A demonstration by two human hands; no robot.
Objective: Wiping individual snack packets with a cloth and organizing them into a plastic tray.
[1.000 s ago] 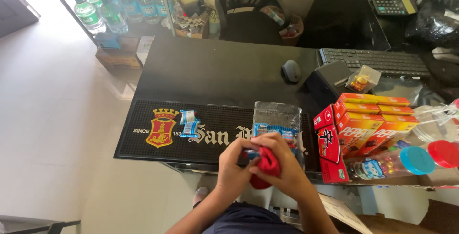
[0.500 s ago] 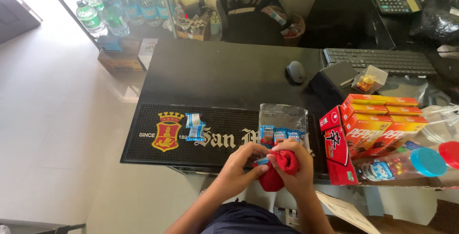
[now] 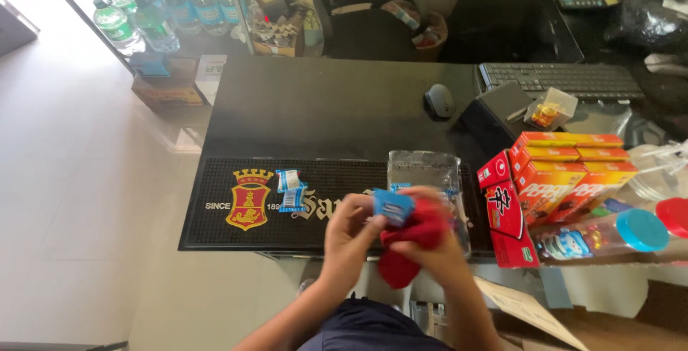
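- Centrally, left hand [image 3: 349, 225]: raised over the near edge of the worktop [image 3: 322, 114], fingers curled shut on a small blue packet [image 3: 393, 206], pinched at its left side.
- Right hand [image 3: 430, 247]: touching the left hand, fingers closed round a red cloth [image 3: 408, 243]; the cloth bunches under the packet and hangs down below both hands.
- Blue packet: held between the two hands, above the front edge of the black mat [image 3: 315, 193], resting against the top of the cloth.
- Mat: long, black, rubbery, with a red-and-gold crest at its left end; lies along the near edge of the worktop.
- Two loose packets [image 3: 289, 189]: blue and white, lying on the mat just right of the crest, touching each other.
- Clear bag [image 3: 423, 172]: flat on the mat, just behind the hands.
- Red boxes [image 3: 559, 179]: stacked to the right of the bag.
- Mouse [image 3: 438, 99] and keyboard [image 3: 559, 80]: at the far right of the worktop, well apart from the hands.
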